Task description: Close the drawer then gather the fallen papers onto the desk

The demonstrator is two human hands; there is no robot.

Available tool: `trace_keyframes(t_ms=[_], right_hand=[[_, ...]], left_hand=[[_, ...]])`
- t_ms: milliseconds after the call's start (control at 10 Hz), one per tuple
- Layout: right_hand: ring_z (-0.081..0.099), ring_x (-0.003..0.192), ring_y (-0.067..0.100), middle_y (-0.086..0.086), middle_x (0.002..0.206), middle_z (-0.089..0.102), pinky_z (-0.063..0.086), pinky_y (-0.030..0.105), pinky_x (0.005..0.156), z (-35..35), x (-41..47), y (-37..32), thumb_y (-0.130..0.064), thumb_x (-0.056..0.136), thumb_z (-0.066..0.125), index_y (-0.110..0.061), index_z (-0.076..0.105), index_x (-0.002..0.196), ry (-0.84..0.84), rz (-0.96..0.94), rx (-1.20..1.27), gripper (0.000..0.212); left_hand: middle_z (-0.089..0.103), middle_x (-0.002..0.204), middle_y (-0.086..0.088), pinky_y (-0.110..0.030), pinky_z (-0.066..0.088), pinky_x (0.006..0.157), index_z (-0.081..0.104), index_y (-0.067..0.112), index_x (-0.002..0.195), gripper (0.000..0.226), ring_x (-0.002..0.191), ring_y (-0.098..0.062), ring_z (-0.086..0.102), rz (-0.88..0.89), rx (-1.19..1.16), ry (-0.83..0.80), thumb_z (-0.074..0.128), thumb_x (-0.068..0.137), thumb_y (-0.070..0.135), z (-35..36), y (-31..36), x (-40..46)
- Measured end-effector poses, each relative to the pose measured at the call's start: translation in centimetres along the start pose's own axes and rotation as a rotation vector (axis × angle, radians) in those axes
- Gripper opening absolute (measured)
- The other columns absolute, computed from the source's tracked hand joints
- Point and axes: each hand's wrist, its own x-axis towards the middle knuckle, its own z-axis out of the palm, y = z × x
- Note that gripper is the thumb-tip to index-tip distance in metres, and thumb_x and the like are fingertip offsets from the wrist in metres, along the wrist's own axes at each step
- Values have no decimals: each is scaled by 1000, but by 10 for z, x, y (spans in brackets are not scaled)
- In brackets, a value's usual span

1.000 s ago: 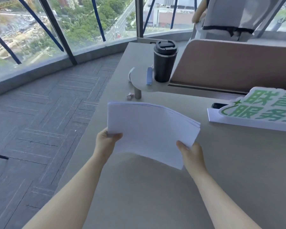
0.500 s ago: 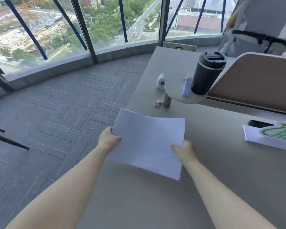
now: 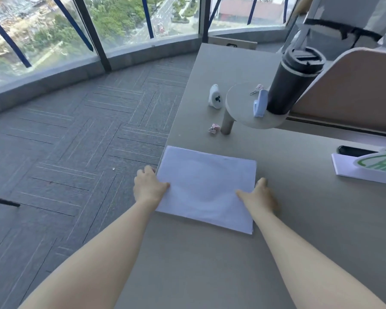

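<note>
While grey carpet floor (image 3: 71,139) fills left of scene, left hand (image 3: 151,186) sits at left edge of paper stack (image 3: 206,188), thumb on top sheet, fingers curled past desk edge. Stack lies flat on desk (image 3: 210,264), at its left edge. Right hand (image 3: 257,196) rests on stack's right edge, thumb on paper, fingers loosely spread; grip underneath unclear. Far right: black tumbler (image 3: 294,81) on small round shelf (image 3: 241,108); green-lettered sign (image 3: 379,166) at right edge.

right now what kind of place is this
Most likely a high-rise office: a desk with a divider panel, a stack of papers on it, and floor-to-ceiling windows overlooking city streets far below.
</note>
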Motion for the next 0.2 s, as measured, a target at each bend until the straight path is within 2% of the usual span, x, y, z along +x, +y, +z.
trace_keyframes(t_ms=[100, 200], right_hand=[[62, 89, 34, 7, 99, 51, 44, 36, 67, -4, -4, 7, -55, 81, 58, -14, 40, 103, 31, 11, 73, 50], [58, 82, 31, 5, 94, 58, 44, 36, 68, -12, -20, 23, -41, 88, 54, -13, 47, 96, -22, -41, 269, 30]], left_hand=[[49, 124, -11, -42, 44, 85, 49, 13, 119, 55, 115, -32, 49, 0, 19, 22, 71, 74, 36, -8, -1, -7], [52, 121, -10, -41, 43, 86, 52, 13, 117, 44, 112, -30, 51, 35, -44, 47, 64, 81, 35, -13, -4, -25]])
